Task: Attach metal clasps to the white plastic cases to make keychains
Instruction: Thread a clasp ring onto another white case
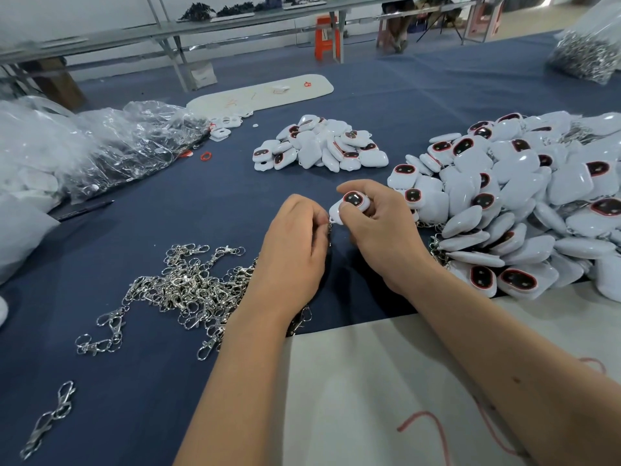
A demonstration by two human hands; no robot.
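My right hand (379,230) grips a white plastic case (353,201) with a dark, red-rimmed window, held above the blue cloth at the centre. My left hand (295,250) pinches a metal clasp (331,227) right at the case's lower left corner; most of the clasp is hidden by my fingers. A heap of loose silver clasps (188,287) lies to the left of my left wrist. A small pile of white cases (319,144) sits beyond my hands, and a large pile of cases (524,203) with clasps showing at its edge spreads on the right.
Clear plastic bags (100,142) lie at the left. A bag of metal parts (584,52) stands at the far right. A white tray (262,92) lies further back. Two stray clasps (50,418) lie near left. A white board (369,391) with red string is under my forearms.
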